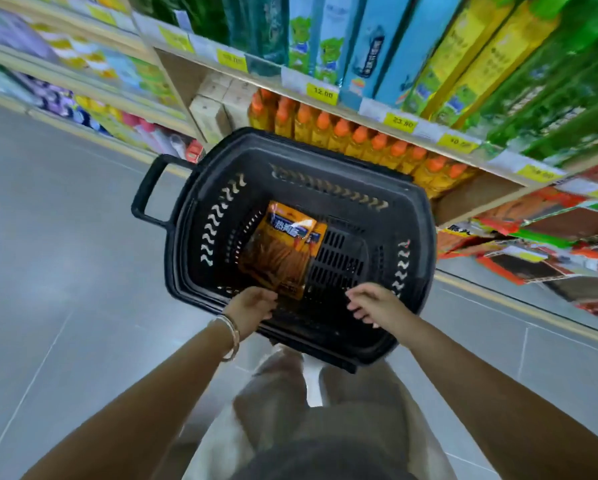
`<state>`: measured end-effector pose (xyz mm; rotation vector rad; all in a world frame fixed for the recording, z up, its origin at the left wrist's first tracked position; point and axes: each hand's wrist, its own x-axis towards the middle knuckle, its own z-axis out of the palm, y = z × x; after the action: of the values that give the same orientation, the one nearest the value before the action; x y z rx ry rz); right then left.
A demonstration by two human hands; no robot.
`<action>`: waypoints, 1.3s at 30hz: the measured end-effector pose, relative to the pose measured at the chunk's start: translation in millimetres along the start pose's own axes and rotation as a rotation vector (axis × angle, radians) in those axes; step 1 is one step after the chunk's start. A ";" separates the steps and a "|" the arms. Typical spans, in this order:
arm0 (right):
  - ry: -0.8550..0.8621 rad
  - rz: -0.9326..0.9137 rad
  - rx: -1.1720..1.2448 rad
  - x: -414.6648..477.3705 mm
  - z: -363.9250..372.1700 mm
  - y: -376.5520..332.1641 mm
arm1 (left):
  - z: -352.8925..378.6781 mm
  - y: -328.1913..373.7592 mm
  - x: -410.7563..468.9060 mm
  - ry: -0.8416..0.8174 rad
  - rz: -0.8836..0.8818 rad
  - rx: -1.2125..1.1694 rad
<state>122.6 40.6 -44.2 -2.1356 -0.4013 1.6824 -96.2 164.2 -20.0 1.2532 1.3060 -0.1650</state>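
Risk of packet (283, 251) snagging on basket (256, 140) slats if tugged by one corner: flat on basket floor just beyond left grip (251, 306), hold on it impossible to tell; right grip (372, 303) alongside, loosely curled on nothing.

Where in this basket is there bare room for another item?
Bare basket floor lies right of the orange packet, up to the right wall. The packet crowds the left half; left hand and right hand hang over the near rim.
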 end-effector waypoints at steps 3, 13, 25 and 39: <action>-0.007 0.100 0.054 46.6 17.4 -14.2 | -20.4 9.4 36.9 0.028 0.022 -0.004; -0.019 0.319 0.178 240.6 84.8 2.7 | -37.7 -20.5 198.9 -0.009 -0.083 0.198; 0.125 0.364 0.522 347.5 137.4 -15.1 | -37.9 -44.0 228.6 0.060 -0.183 0.058; -0.187 0.145 0.837 242.5 72.5 -2.5 | -38.7 -45.3 234.8 0.080 -0.212 -0.045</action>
<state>110.0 161.8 -266.1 -1.4155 0.3721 1.7093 -70.5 299.2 -219.5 1.0914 1.5040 -0.2371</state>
